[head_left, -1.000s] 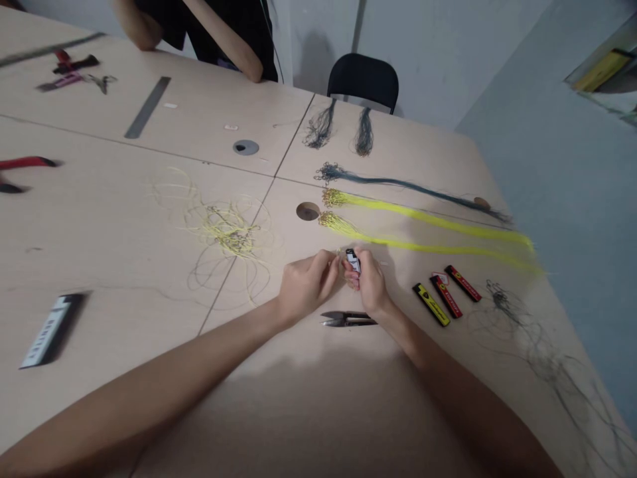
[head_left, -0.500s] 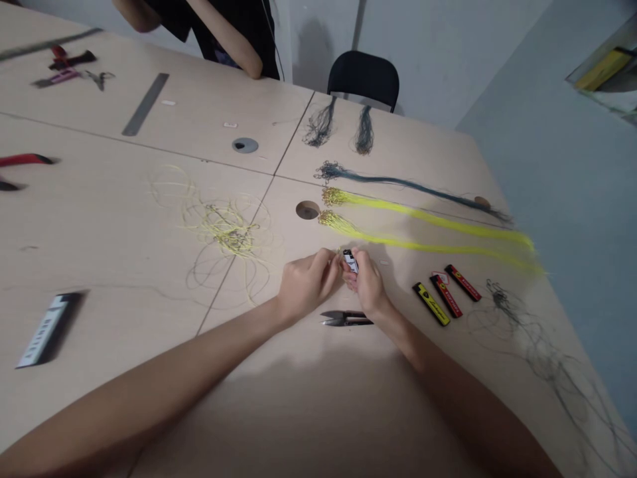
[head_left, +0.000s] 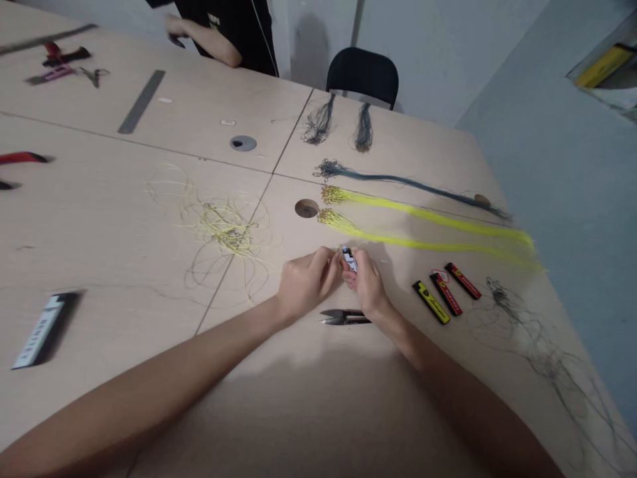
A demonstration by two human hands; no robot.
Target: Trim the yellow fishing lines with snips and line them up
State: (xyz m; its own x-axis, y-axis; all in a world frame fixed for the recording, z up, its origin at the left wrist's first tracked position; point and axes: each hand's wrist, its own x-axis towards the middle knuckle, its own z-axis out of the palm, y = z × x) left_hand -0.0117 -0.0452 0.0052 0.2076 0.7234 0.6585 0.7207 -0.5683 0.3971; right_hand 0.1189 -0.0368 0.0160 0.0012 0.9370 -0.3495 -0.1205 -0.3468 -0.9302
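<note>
My right hand is closed around a small black-and-white lighter, held upright. A pale blue spot, like a small flame, shows at its top. Close beside it, my left hand is pinched at the fingertips. A tiny yellowish bit sticks out there, too small to name. Black thread snips lie on the table below, their handle end partly hidden by my right wrist. Just beyond my hands stretch two bundles of bright yellow line with hooks at their left ends.
Loose yellow line lies tangled at left, dark tangled line at right. Several flat labelled lighters, one yellow, rest right of my hand; a white one is far left. Dark line bundles and a ruler lie farther back. A co-worker stands opposite.
The pale blue spot has appeared at the lighter's top. My hands hold almost the same place. Across the table, the co-worker's arm has shifted, and a hand with a dark object now shows.
</note>
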